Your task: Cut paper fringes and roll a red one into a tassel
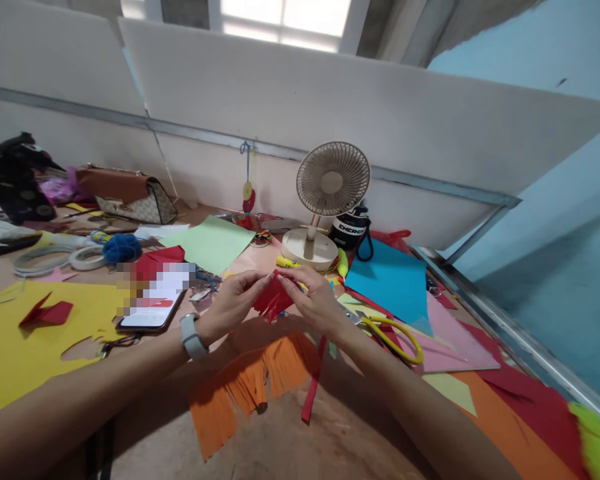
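Between my two hands is a piece of red fringed paper (271, 300), its cut strips hanging downward. My left hand (241, 293) pinches its left side between thumb and fingers. On the other side my right hand (307, 293) grips the upper right edge, thumb on the front. Below them, an orange fringed paper strip (253, 380) lies on the table. A narrow red paper strip (312, 393) rests beside its right end. Yellow-handled scissors (390, 337) lie right of my right hand, partly hidden by my forearm.
A small fan (333, 180) stands at the back, beside a black ENERGY bottle (351, 227). Left are a phone (155, 300), tape rolls (87, 257), blue yarn (122, 249) and a handbag (130, 193). Coloured sheets, including yellow paper (10, 353) and blue paper (393, 277), cover both sides.
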Demonstrator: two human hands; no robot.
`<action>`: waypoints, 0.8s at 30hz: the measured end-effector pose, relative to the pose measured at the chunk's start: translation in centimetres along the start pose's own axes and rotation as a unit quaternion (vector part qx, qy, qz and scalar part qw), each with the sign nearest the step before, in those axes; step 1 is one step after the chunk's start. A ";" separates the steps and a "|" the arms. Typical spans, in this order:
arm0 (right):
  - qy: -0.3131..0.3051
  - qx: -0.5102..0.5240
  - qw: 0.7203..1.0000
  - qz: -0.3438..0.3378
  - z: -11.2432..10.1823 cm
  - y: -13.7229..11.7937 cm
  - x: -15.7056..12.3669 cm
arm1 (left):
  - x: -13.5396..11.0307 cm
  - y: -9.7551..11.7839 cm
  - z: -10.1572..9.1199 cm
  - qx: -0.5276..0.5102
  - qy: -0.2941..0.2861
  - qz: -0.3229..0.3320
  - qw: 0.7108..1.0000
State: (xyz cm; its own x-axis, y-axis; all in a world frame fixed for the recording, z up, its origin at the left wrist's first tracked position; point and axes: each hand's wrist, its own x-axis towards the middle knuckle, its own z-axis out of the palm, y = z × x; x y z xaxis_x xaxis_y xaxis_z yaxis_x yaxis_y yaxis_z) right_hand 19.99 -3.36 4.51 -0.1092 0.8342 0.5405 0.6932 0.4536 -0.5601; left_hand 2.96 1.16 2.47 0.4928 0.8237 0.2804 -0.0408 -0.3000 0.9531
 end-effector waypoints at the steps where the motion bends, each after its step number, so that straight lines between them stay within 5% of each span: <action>1: 0.003 -0.018 1.000 -0.010 0.1 0.0 -0.1 | 0.0 -0.1 0.0 0.003 0.000 0.003 1.000; 10: 0.025 -0.017 0.999 -0.041 0.2 0.2 -0.2 | 0.0 -0.2 0.0 0.026 -0.012 0.015 0.999; 18: -0.025 0.038 0.999 -0.021 -0.4 0.2 0.1 | 0.8 1.1 -1.8 0.085 -0.107 0.052 0.989; 24: 0.039 0.035 0.999 0.013 -1.1 0.0 0.5 | 1.2 3.9 -4.1 0.138 -0.041 0.065 0.988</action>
State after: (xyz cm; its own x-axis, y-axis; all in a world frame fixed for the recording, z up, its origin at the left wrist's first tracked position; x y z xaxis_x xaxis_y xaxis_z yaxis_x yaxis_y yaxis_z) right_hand 20.65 -3.26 5.50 -0.0345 0.8202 0.5710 0.6430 0.4556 -0.6156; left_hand -0.20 3.00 6.98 0.5682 0.7315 0.3769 0.1241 -0.5290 0.8395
